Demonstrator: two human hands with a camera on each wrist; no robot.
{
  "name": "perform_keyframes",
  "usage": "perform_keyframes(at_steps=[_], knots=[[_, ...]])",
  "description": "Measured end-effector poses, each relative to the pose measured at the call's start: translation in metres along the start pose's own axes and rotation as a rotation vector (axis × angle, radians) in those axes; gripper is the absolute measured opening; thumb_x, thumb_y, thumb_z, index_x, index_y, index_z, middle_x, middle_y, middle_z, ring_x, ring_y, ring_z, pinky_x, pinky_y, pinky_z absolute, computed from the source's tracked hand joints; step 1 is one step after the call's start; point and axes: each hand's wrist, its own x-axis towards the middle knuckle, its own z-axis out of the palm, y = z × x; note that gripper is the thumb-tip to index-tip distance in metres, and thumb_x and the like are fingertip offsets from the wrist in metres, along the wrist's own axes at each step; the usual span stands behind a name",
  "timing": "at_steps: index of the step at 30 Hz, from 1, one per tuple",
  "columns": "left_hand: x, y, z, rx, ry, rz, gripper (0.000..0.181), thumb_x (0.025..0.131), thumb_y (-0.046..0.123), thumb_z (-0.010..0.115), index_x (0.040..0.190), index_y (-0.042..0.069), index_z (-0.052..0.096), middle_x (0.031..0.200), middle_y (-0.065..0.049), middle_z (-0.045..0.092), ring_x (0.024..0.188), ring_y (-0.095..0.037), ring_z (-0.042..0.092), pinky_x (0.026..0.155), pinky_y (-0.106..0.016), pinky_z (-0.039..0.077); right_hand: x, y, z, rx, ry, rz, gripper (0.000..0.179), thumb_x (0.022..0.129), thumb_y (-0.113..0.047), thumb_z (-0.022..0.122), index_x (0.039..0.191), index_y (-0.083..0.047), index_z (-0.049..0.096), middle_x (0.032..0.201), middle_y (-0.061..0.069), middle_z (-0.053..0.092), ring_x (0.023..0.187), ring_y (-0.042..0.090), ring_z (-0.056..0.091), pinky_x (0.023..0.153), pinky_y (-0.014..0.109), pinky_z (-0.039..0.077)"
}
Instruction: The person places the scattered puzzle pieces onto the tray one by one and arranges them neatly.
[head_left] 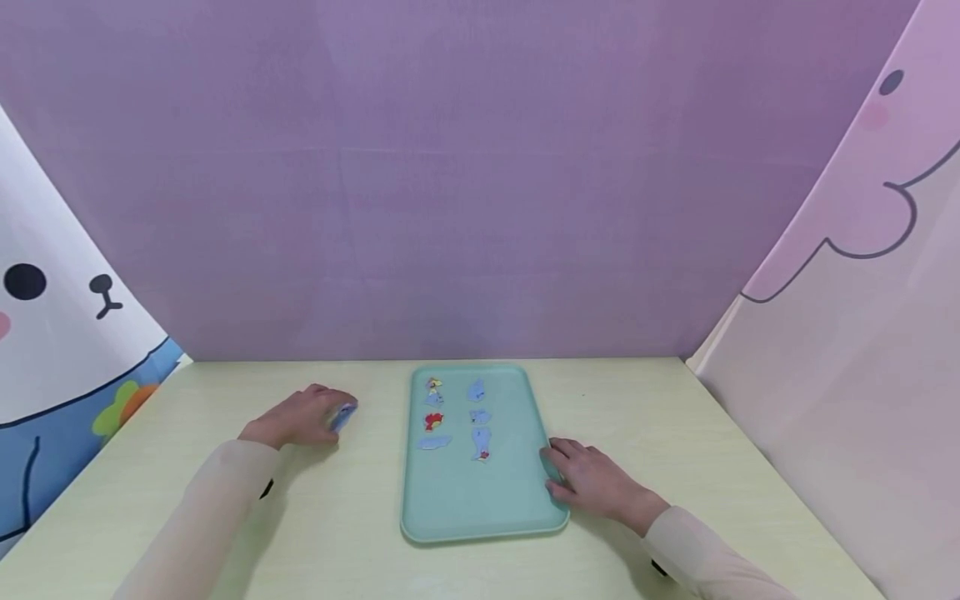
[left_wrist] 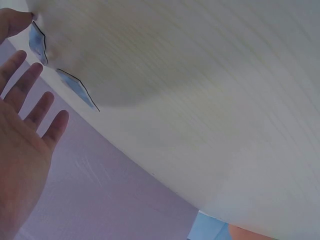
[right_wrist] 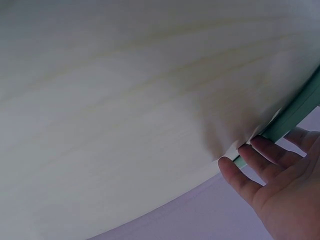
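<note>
My left hand (head_left: 303, 417) is over the table, left of the tray. A blue puzzle piece (head_left: 342, 417) shows between its thumb and fingers. In the left wrist view that hand (left_wrist: 25, 125) has its fingers spread, the thumb tip right at one small blue piece (left_wrist: 37, 44). A second blue piece (left_wrist: 77, 90) lies on the table beyond the fingertips. At the right rim of the green tray (head_left: 480, 504) is my right hand (head_left: 596, 479). Its fingertips rest along the rim, and the right wrist view shows that hand (right_wrist: 285, 175) beside the tray edge (right_wrist: 295, 110).
Inside the tray, puzzle pieces lie in two columns, among them a red one (head_left: 433, 422), a pale blue one (head_left: 434, 442) and a long blue one (head_left: 481, 442). The light wooden table (head_left: 360, 517) meets a purple wall (head_left: 487, 208) behind. Printed side panels (head_left: 847, 358) flank it.
</note>
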Motion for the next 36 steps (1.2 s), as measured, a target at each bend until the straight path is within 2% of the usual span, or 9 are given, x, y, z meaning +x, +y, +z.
perform_keyframes(at_steps=[4, 11, 17, 27, 32, 36], knots=[[0.000, 0.001, 0.000, 0.005, -0.011, -0.019, 0.055, 0.069, 0.017, 0.069, 0.122, 0.012, 0.056, 0.123, -0.011, 0.057, 0.116, -0.040, 0.044, 0.091, -0.063, 0.033, 0.000, 0.000, 0.000, -0.001, 0.001, -0.001, 0.047, 0.090, -0.034, 0.052, 0.126, -0.004, 0.050, 0.128, 0.016, 0.050, 0.118, 0.031, 0.049, 0.085, 0.048, 0.046], [-0.001, 0.000, -0.002, 0.008, -0.004, -0.011, 0.055, 0.069, 0.018, 0.070, 0.121, 0.010, 0.057, 0.122, -0.012, 0.058, 0.115, -0.041, 0.045, 0.090, -0.062, 0.034, 0.000, 0.000, 0.000, 0.004, 0.005, -0.006, 0.046, 0.089, -0.033, 0.053, 0.125, -0.004, 0.051, 0.127, 0.016, 0.050, 0.117, 0.032, 0.049, 0.084, 0.048, 0.046], [-0.001, -0.003, -0.001, -0.003, -0.001, -0.025, 0.053, 0.071, 0.022, 0.071, 0.121, 0.011, 0.057, 0.120, -0.013, 0.058, 0.112, -0.039, 0.046, 0.087, -0.057, 0.038, 0.000, 0.000, 0.000, 0.000, 0.001, -0.003, 0.047, 0.090, -0.034, 0.052, 0.126, -0.005, 0.050, 0.128, 0.015, 0.050, 0.118, 0.031, 0.049, 0.086, 0.047, 0.046], [-0.004, -0.008, 0.006, 0.034, 0.057, -0.010, 0.050, 0.074, 0.033, 0.071, 0.116, 0.011, 0.060, 0.109, -0.010, 0.060, 0.103, -0.034, 0.051, 0.081, -0.052, 0.042, -0.001, -0.001, 0.000, 0.004, -0.001, -0.002, 0.046, 0.089, -0.032, 0.053, 0.125, -0.003, 0.051, 0.127, 0.017, 0.050, 0.117, 0.032, 0.049, 0.085, 0.049, 0.046], [-0.005, -0.010, 0.008, 0.087, 0.105, 0.011, 0.048, 0.072, 0.037, 0.072, 0.111, 0.012, 0.063, 0.101, -0.007, 0.063, 0.096, -0.031, 0.054, 0.080, -0.053, 0.043, 0.000, -0.002, -0.001, 0.002, -0.004, 0.000, 0.046, 0.090, -0.033, 0.052, 0.126, -0.004, 0.050, 0.128, 0.016, 0.050, 0.117, 0.031, 0.049, 0.085, 0.047, 0.046], [-0.005, -0.011, 0.009, 0.131, 0.129, 0.017, 0.045, 0.072, 0.040, 0.071, 0.108, 0.013, 0.064, 0.096, -0.004, 0.063, 0.089, -0.027, 0.055, 0.076, -0.050, 0.044, 0.000, -0.001, -0.001, -0.002, -0.003, -0.003, 0.047, 0.090, -0.034, 0.051, 0.126, -0.004, 0.050, 0.128, 0.015, 0.050, 0.117, 0.031, 0.049, 0.085, 0.047, 0.046]])
